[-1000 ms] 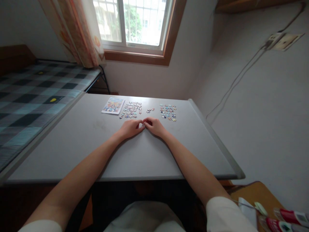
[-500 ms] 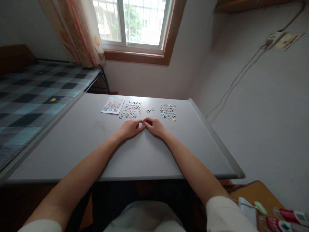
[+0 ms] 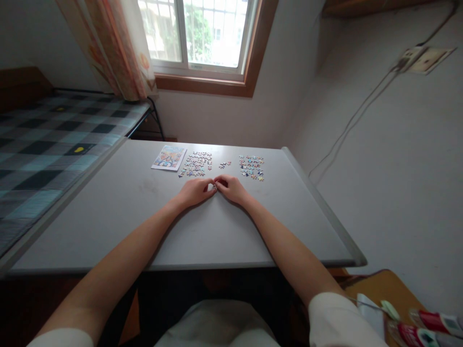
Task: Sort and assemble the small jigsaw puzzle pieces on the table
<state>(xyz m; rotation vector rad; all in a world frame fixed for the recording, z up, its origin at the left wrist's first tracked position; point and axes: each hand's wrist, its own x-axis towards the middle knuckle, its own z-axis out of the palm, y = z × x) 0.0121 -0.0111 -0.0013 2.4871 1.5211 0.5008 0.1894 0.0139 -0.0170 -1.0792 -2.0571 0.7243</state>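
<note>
My left hand (image 3: pixel 196 192) and my right hand (image 3: pixel 230 188) meet at the middle of the grey table, fingertips together. Between them is a small puzzle piece (image 3: pixel 214 186), mostly covered by the fingers; both hands are closed on it. Just beyond my left hand lies a group of loose jigsaw pieces (image 3: pixel 198 164) in rough rows. Another group of puzzle pieces (image 3: pixel 252 167) lies beyond my right hand, to the right. A few joined or touching pieces (image 3: pixel 224 165) sit between the two groups. The picture sheet (image 3: pixel 169 158) with a colourful print lies flat at the left.
The grey table (image 3: pixel 108 217) has raised edging on its sides. A bed with a checked cover (image 3: pixel 72 125) stands at the left. White cables (image 3: pixel 350 123) hang from a wall socket at the right. Red-labelled bottles (image 3: pixel 415 332) lie on a wooden stool (image 3: pixel 394 284) at lower right.
</note>
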